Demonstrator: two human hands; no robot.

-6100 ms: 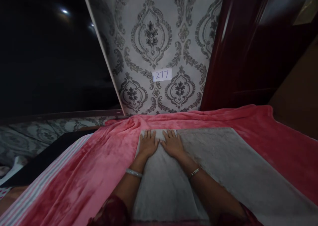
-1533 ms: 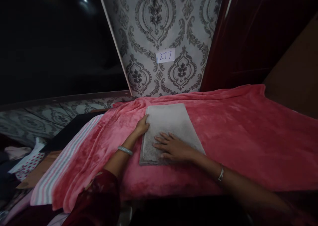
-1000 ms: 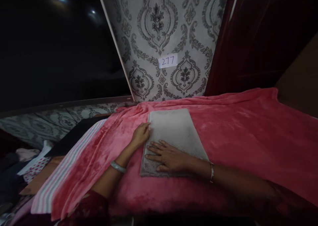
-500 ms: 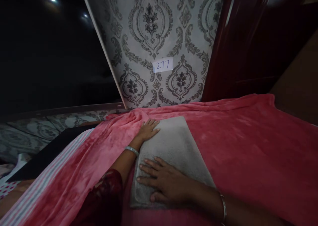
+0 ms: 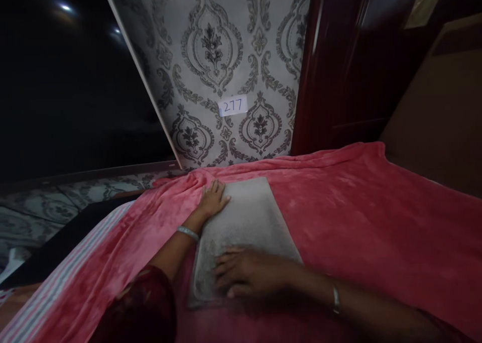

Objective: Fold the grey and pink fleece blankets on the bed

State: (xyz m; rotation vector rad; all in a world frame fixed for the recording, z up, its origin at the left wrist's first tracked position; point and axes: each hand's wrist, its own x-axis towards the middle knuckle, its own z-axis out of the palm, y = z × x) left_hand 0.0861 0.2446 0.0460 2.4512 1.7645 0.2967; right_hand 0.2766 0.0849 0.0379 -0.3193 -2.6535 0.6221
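Fingers (image 5: 229,270) of the right hand (image 5: 246,276) spread flat, palm down, pressing the near end of the folded grey towel (image 5: 241,227); nothing gripped. Left hand (image 5: 211,200) also flat and open, fingers together, resting on the towel's far left corner, wrist bangle just off its edge.

Towel: folded into a narrow rectangle, lying on the pink blanket (image 5: 357,212), left of centre, long axis running away from the person.

Change noted: six seconds back the towel was a wide sheet with both hands side by side at its far edge; it is now a compact fold. Over the last second and a half the left hand went from the towel's left side up to the far corner, while the right hand slid toward the near end. Judgement: folding looks done, hands now flatten the bundle.

Surroundings: striped cloth (image 5: 71,267) beside the blanket at left; patterned wall (image 5: 226,46) behind, with paper label "277" (image 5: 232,106); dark wooden door (image 5: 350,67) at right.
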